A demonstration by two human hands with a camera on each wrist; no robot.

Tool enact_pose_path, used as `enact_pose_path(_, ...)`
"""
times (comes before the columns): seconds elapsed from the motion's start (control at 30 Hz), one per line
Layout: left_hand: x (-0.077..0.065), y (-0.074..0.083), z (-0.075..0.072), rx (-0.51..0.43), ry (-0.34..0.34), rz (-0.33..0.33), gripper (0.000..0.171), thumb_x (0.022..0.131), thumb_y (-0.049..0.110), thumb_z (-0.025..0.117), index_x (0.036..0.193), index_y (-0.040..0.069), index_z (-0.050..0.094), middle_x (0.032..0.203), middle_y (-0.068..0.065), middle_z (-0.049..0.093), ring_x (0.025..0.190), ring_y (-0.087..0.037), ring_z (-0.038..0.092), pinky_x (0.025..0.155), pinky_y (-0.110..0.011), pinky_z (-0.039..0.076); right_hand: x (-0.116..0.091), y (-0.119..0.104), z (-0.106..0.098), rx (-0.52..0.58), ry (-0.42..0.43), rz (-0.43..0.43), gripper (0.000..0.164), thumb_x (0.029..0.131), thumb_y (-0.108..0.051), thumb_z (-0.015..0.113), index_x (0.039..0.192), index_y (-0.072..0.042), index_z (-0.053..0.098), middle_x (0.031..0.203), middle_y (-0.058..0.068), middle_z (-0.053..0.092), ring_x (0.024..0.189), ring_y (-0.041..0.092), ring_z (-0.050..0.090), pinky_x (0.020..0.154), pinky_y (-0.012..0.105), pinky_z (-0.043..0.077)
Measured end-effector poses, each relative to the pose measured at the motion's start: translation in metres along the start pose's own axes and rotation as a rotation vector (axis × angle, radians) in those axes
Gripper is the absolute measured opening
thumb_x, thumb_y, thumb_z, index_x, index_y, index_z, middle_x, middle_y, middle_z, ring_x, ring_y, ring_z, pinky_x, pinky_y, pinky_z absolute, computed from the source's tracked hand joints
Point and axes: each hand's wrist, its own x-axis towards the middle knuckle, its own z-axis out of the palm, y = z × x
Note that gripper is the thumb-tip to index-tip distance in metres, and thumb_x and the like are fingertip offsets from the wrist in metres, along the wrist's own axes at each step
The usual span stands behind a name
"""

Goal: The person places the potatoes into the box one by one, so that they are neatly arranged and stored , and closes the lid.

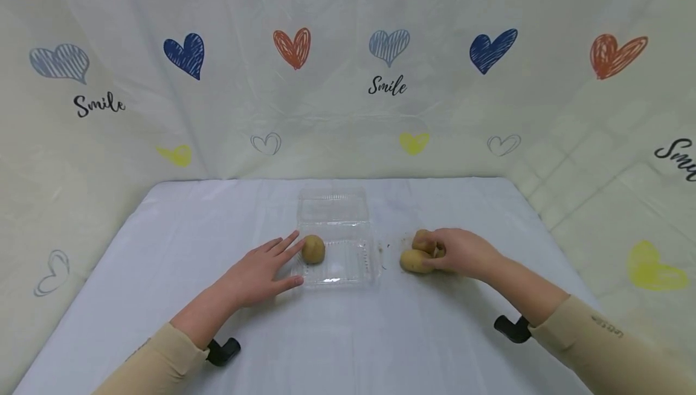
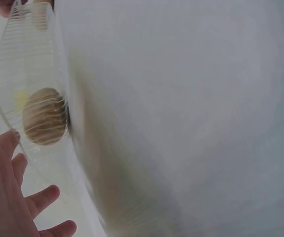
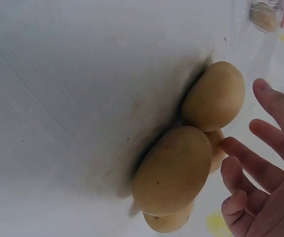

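A potato point(image 1: 313, 249) sits at the left end of a clear plastic clamshell box point(image 1: 342, 274), whose lid stands folded back. My left hand point(image 1: 261, 274) is beside that end, fingers spread and fingertips right at the box wall; the left wrist view shows the potato point(image 2: 45, 116) through the ribbed side. To the right of the box several potatoes point(image 1: 415, 261) lie bunched on the cloth. Over them reaches my right hand point(image 1: 462, 252). In the right wrist view its bent fingers point(image 3: 253, 160) are parted, one fingertip at a partly hidden potato point(image 3: 216, 148) behind two nearer ones.
A white cloth point(image 1: 348, 346) covers the table. Small specks of dirt point(image 1: 382, 251) lie between the box and the potatoes. Behind the table hangs a pale curtain point(image 1: 337, 111) printed with hearts. Dark wrist camera mounts point(image 1: 223, 351) show under both forearms.
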Motion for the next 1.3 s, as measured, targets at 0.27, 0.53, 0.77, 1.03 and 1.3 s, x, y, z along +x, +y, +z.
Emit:
enact_pose_path(0.27, -0.001, 0.0, 0.0, -0.016, 0.002, -0.002, 0.082, 0.094, 0.068, 0.048, 0.16, 0.032, 0.015, 0.166, 0.011, 0.006, 0.148, -0.03, 0.024, 0.113, -0.054, 0.028, 0.002, -0.003, 0.011, -0.181, 0.041, -0.103, 0.037, 0.079, -0.039, 0.083, 0.112, -0.025, 0.072, 0.087, -0.012, 0.061, 0.077, 0.01, 0.051, 0.065, 0.03, 0.044)
enact_pose_path(0.53, 0.002, 0.0, 0.0, -0.012, -0.009, -0.006, 0.082, 0.094, 0.067, 0.049, 0.16, 0.033, 0.014, 0.166, 0.011, 0.005, 0.148, -0.029, 0.024, 0.113, -0.055, 0.029, 0.003, -0.006, 0.017, -0.341, 0.059, -0.121, 0.046, 0.075, -0.042, 0.085, 0.115, -0.022, 0.072, 0.08, -0.009, 0.054, 0.074, 0.012, 0.049, 0.057, 0.03, 0.041)
enact_pose_path(0.77, 0.0, 0.0, -0.001, -0.009, -0.011, -0.005, 0.083, 0.093, 0.072, 0.045, 0.16, 0.033, 0.015, 0.166, 0.011, 0.006, 0.148, -0.029, 0.024, 0.113, -0.054, 0.03, 0.005, -0.009, 0.023, -0.362, 0.047, -0.097, 0.054, 0.074, -0.045, 0.085, 0.121, -0.022, 0.071, 0.081, -0.008, 0.062, 0.074, 0.014, 0.048, 0.057, 0.032, 0.042)
enact_pose_path(1.03, -0.003, 0.001, -0.002, -0.016, 0.007, 0.007, 0.084, 0.092, 0.074, 0.042, 0.16, 0.032, 0.016, 0.166, 0.01, 0.007, 0.148, -0.03, 0.025, 0.112, -0.056, 0.03, 0.005, -0.013, 0.028, -0.361, 0.046, -0.088, 0.055, 0.076, -0.047, 0.083, 0.123, -0.023, 0.07, 0.082, -0.009, 0.066, 0.067, 0.013, 0.04, 0.057, 0.03, 0.037)
enact_pose_path(1.3, -0.002, 0.0, -0.002, -0.012, 0.008, 0.01, 0.085, 0.091, 0.078, 0.038, 0.16, 0.033, 0.016, 0.166, 0.011, 0.007, 0.148, -0.03, 0.025, 0.112, -0.055, 0.03, 0.009, -0.012, 0.031, -0.34, 0.036, -0.069, 0.052, 0.077, -0.044, 0.082, 0.123, -0.023, 0.07, 0.089, -0.008, 0.068, 0.066, 0.013, 0.042, 0.055, 0.028, 0.038)
